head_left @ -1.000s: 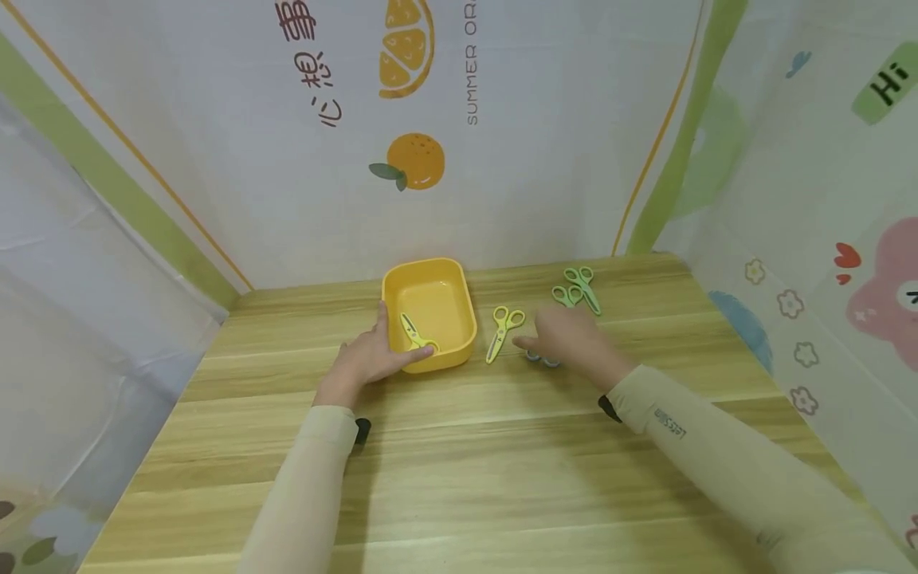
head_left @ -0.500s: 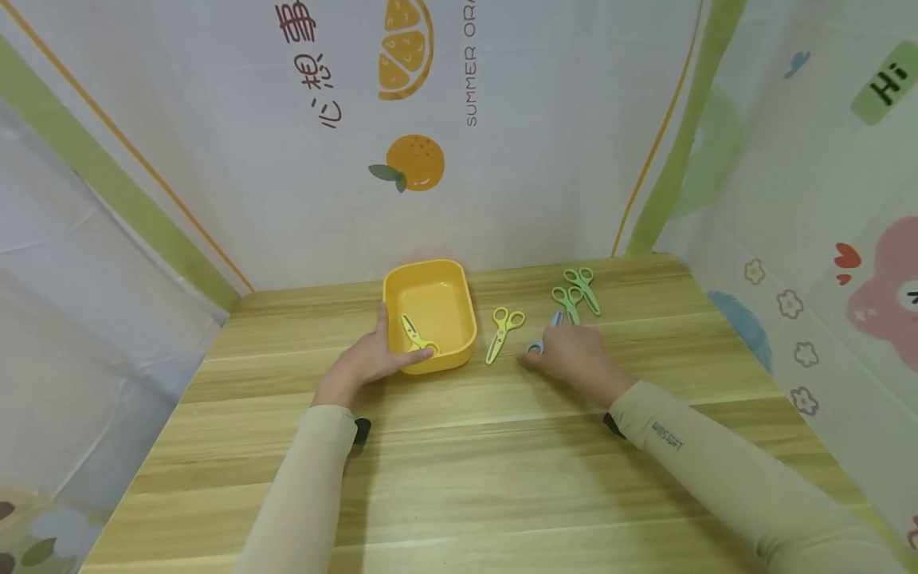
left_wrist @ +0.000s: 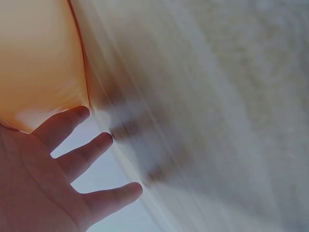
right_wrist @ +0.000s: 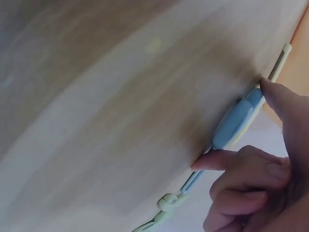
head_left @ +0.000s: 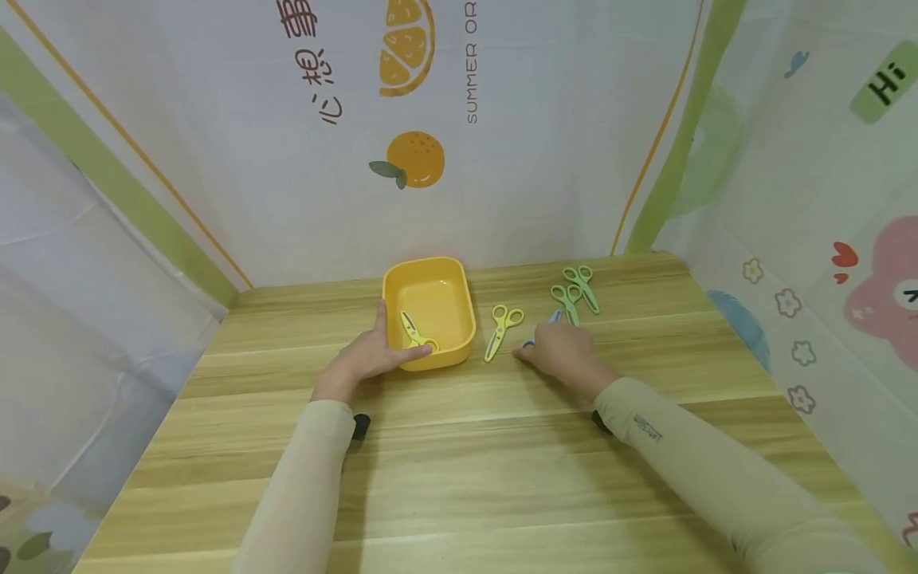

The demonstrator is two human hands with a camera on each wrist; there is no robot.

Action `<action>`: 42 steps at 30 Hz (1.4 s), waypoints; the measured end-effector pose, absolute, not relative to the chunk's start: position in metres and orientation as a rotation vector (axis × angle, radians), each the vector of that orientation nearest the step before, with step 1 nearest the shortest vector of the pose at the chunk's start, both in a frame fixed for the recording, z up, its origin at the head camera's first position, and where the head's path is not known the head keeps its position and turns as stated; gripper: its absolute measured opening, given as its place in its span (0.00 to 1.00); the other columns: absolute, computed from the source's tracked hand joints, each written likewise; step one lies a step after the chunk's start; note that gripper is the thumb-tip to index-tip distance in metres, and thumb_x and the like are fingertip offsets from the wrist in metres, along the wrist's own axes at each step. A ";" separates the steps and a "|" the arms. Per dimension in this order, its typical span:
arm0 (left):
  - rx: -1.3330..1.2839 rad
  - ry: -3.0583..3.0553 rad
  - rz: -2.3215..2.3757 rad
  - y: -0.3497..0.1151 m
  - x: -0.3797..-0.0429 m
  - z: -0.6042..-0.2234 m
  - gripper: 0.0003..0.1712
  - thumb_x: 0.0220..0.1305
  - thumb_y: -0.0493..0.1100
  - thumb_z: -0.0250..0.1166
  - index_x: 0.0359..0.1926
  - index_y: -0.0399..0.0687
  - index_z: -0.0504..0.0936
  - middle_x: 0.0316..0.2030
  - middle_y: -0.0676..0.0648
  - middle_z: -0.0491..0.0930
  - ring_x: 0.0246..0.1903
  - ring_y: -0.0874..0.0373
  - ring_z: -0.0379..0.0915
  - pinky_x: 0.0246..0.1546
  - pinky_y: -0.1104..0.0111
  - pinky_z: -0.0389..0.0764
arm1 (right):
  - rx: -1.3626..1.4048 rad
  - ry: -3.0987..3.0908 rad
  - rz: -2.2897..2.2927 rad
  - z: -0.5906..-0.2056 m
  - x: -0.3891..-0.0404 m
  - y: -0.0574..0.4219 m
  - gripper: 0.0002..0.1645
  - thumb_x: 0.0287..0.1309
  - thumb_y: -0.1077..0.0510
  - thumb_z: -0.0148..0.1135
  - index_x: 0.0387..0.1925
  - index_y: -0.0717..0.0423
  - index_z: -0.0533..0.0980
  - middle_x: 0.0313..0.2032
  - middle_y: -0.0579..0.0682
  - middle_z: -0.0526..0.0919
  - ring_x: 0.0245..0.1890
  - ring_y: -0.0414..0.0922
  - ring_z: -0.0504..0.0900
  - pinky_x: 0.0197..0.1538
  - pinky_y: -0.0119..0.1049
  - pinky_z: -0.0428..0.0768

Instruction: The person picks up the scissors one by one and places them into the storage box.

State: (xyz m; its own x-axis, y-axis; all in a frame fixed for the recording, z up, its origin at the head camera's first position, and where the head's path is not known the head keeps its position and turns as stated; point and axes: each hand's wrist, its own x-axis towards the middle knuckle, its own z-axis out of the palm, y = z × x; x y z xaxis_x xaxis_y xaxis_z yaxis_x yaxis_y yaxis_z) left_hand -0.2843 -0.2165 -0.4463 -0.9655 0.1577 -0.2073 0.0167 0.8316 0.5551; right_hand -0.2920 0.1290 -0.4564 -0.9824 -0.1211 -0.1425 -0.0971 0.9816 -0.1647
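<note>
My left hand (head_left: 362, 355) rests against the left and near sides of a yellow box (head_left: 468, 307); its fingers look spread and straight in the left wrist view. Inside the box lie yellow scissors (head_left: 410, 328). My right hand (head_left: 570, 355) is over blue scissors (right_wrist: 234, 124) on the table, with thumb and index finger at either end of the handles. In the head view that hand covers most of them. Between the box and the right hand lie other yellow scissors (head_left: 499, 339), handles pointing away.
Two pairs of green scissors, a nearer one (head_left: 566, 300) and a farther one (head_left: 584, 287), lie beyond the right hand. A printed white cloth (head_left: 531, 199) hangs along the back edge of the wooden table (head_left: 459, 478).
My right hand has come down onto the blue scissors, which have turned slightly and now lie mostly under it. The left hand and the box stay in place.
</note>
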 end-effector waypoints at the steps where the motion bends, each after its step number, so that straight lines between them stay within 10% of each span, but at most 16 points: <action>1: 0.136 2.766 0.834 -0.217 -0.284 -0.446 0.84 0.55 0.84 0.67 0.83 0.58 0.14 0.79 0.27 0.62 0.74 0.33 0.68 0.74 0.39 0.70 | -0.160 2.973 -0.247 -0.457 -0.292 0.129 0.38 0.67 0.24 0.61 0.17 0.49 0.72 0.25 0.53 0.80 0.23 0.45 0.76 0.22 0.40 0.73; 19: 0.123 2.756 0.779 -0.215 -0.288 -0.442 0.87 0.51 0.89 0.64 0.83 0.53 0.14 0.80 0.26 0.58 0.76 0.32 0.65 0.76 0.40 0.68 | -0.348 2.861 -0.462 -0.451 -0.292 0.150 0.30 0.57 0.36 0.77 0.19 0.46 0.68 0.23 0.44 0.71 0.26 0.43 0.72 0.30 0.39 0.73; 42: 0.143 2.758 0.817 -0.219 -0.283 -0.443 0.87 0.51 0.88 0.65 0.83 0.55 0.15 0.81 0.29 0.59 0.76 0.33 0.66 0.75 0.40 0.69 | -0.337 3.026 -0.160 -0.452 -0.270 0.143 0.38 0.59 0.27 0.72 0.14 0.46 0.66 0.19 0.44 0.68 0.19 0.41 0.67 0.22 0.37 0.67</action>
State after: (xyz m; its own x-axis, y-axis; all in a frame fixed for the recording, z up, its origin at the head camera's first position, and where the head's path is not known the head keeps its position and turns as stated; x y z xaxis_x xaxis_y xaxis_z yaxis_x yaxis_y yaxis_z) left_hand -0.2829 -0.2187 -0.4427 -0.9610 0.1668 -0.2204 0.0198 0.8369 0.5470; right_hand -0.2696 0.1434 -0.4520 -0.9713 -0.2239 -0.0806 -0.2141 0.9701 -0.1145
